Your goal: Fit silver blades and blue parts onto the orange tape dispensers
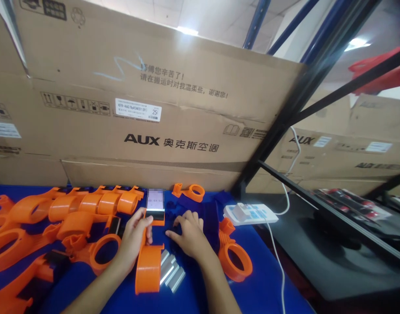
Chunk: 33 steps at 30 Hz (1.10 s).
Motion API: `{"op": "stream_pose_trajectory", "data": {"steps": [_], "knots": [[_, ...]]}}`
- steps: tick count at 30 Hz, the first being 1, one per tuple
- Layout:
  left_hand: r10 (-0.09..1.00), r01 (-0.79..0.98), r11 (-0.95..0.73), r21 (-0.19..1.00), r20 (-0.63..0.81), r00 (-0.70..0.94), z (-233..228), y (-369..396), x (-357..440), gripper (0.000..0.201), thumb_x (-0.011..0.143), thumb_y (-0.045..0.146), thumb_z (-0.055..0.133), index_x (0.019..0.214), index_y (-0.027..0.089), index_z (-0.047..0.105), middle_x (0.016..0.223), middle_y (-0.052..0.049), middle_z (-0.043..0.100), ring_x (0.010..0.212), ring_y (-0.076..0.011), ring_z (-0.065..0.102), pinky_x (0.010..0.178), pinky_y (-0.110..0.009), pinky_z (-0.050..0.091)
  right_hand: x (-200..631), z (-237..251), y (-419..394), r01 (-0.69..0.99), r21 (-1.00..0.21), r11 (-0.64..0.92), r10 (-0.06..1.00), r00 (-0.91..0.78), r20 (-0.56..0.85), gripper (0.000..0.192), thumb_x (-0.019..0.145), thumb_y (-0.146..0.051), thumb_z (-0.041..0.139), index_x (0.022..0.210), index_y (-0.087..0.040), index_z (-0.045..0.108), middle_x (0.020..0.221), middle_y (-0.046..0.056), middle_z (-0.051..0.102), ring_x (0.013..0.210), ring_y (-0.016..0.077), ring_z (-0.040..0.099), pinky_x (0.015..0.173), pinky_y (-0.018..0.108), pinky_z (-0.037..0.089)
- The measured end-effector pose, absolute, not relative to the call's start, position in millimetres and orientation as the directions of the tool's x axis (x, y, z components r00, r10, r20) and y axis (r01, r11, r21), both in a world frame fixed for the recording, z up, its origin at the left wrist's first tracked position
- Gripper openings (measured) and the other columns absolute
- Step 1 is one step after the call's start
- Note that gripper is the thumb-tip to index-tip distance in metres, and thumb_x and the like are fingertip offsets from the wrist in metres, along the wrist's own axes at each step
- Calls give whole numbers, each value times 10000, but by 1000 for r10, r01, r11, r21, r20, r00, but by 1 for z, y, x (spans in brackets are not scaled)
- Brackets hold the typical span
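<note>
My left hand is wrapped round the handle of an orange tape dispenser, its wide ring hanging towards me. A dark and light strip crosses the dispenser's far end. Over some dark pieces on the blue tabletop, my right hand is bent, with thumb and forefinger apart. The dark pieces are hard to make out against the blue. Several silvery metal strips lie between my forearms. Just past the dispenser's far end, a phone displays a timer.
Several orange dispensers crowd the left side. One dispenser lies right of my right arm, another at the back. A white power strip with a cable lies at the right edge. A cardboard sheet stands behind, beside a dark metal frame.
</note>
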State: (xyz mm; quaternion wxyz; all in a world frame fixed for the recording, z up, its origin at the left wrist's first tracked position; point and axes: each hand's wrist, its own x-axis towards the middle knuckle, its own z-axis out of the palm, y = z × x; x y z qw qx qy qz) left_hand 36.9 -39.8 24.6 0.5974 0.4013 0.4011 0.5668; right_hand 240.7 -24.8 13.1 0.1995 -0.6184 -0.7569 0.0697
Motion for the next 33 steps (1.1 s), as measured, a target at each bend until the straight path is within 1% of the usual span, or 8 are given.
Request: {"op": "stream_pose_trajectory", "data": {"steps": [2,5,8,10,16,22,27,33], "knots": [[999,-349,31,937,-19,39,25,-39,37,220,855,409,685,865,240,544,554,64,567,481,-130,512,502,-227,424,238,16,-25,872,-417,257,958,-174,228,219,817,-425,823,885,-250,710,1012,68,645,970,286,557,870,400,397],[998,-392,50,919,-36,44,24,-38,37,226,846,407,692,874,235,549,546,65,562,474,-126,507,499,-223,424,234,22,-25,734,-600,318,944,-187,271,147,878,-344,752,884,-239,649,836,8,643,829,222,577,774,326,412],[993,-469,117,876,-101,61,22,-35,38,242,846,433,679,890,231,552,547,57,576,459,-127,505,498,-233,440,229,30,-25,517,-787,338,935,-89,343,197,960,-405,648,886,-226,614,694,-35,569,632,160,518,617,268,388],[988,-504,156,849,-144,62,18,-34,40,256,842,445,680,886,228,552,561,51,590,448,-124,504,495,-239,448,224,34,-27,405,-840,361,919,2,395,235,971,-440,631,900,-216,638,695,-30,573,595,147,499,573,261,384],[987,-495,161,854,-142,77,11,-33,43,281,857,464,684,870,212,562,587,33,608,476,-138,541,522,-258,482,210,40,-39,367,-819,440,856,103,506,207,929,-395,704,1003,-216,778,741,9,678,575,151,512,570,275,429],[988,-500,141,855,-154,15,13,-34,43,277,855,445,706,910,220,555,592,56,593,465,-116,510,507,-231,460,205,41,-42,389,-762,517,818,36,574,230,955,-323,669,1131,-226,783,747,22,677,610,170,564,610,289,474],[990,-480,125,868,-137,10,16,-34,42,291,853,455,708,917,215,557,596,51,596,455,-113,513,494,-229,452,204,40,-42,454,-709,540,781,45,623,121,950,-282,667,968,-200,754,854,51,710,668,171,607,639,288,499],[997,-389,74,918,-72,20,16,-37,42,286,875,474,679,873,215,557,597,48,593,472,-122,529,493,-233,455,203,35,-43,440,-755,486,795,136,591,87,954,-276,646,994,-199,661,712,-14,631,585,143,570,572,251,471]]}}
